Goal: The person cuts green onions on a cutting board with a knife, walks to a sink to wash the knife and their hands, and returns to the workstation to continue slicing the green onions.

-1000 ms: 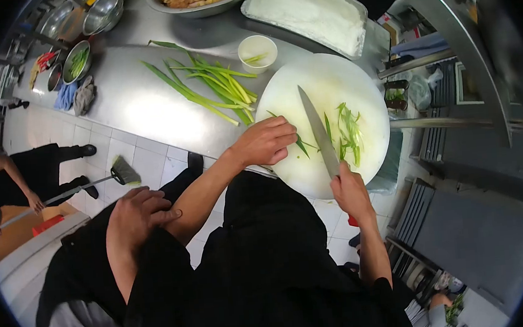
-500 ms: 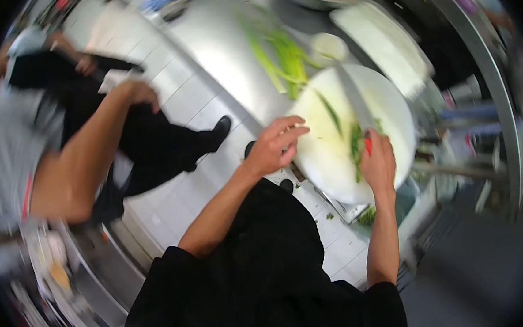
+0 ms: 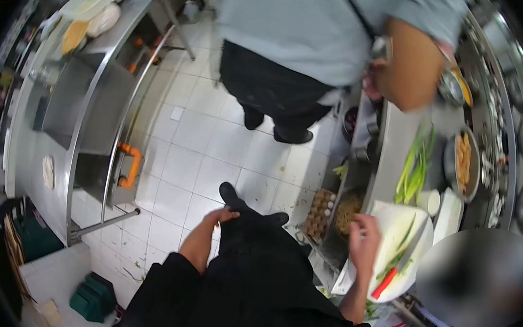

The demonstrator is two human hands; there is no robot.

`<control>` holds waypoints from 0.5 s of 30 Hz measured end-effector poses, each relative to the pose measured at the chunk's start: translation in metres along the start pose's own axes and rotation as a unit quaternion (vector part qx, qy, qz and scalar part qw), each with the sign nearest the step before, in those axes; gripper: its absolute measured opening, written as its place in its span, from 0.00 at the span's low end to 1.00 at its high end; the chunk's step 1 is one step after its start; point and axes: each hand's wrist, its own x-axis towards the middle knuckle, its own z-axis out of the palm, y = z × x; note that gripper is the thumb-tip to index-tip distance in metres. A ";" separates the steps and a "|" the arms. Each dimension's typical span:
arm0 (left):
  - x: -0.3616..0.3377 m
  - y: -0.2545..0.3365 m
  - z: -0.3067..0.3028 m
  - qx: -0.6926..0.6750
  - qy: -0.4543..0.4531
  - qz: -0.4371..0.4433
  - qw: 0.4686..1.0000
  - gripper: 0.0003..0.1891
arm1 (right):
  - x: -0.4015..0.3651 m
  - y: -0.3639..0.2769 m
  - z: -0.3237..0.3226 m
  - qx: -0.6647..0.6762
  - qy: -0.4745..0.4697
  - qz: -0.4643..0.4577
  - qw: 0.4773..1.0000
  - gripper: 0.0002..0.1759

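My left hand [image 3: 220,216] hovers beside my black clothing, its fingers loosely bent and nothing visible in them. Over the near edge of the round white cutting board [image 3: 425,255] is my right hand [image 3: 364,238], fingers curled but apart, holding nothing. A knife with a red handle [image 3: 384,283] lies on the board, its blade pointing away to the upper right. Cut greens [image 3: 392,262] and a long green piece lie by the blade. Spring onions [image 3: 414,167] rest on the steel counter [image 3: 397,131] beyond the board, next to a small white cup [image 3: 428,202].
A co-worker in a grey shirt [image 3: 300,25] stands ahead at the counter. Egg trays [image 3: 319,214] and a pot [image 3: 348,212] sit below it. A metal bowl of food [image 3: 463,163] is at the right, a steel sink table [image 3: 88,109] at the left.
The view has swung left. My right hand has let go of the knife and moved off it. My left hand has dropped from the board to my side. The co-worker now stands straight ahead.
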 end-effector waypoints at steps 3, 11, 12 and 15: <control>0.108 -0.087 0.033 -0.094 0.032 0.173 0.980 0.64 | 0.028 0.001 0.117 0.040 -0.270 0.063 0.960 0.14; 0.025 -0.066 0.020 -0.138 0.075 -0.212 0.965 0.68 | 0.007 0.163 0.325 -0.049 -0.455 0.258 0.851 0.57; 0.025 -0.062 0.020 -0.161 0.089 -0.229 0.956 0.67 | 0.024 0.118 0.322 -0.029 -0.494 0.248 0.833 0.71; 0.048 -0.050 0.029 -0.149 0.096 -0.303 0.936 0.64 | 0.027 0.122 0.360 -0.274 -0.542 0.290 0.739 0.82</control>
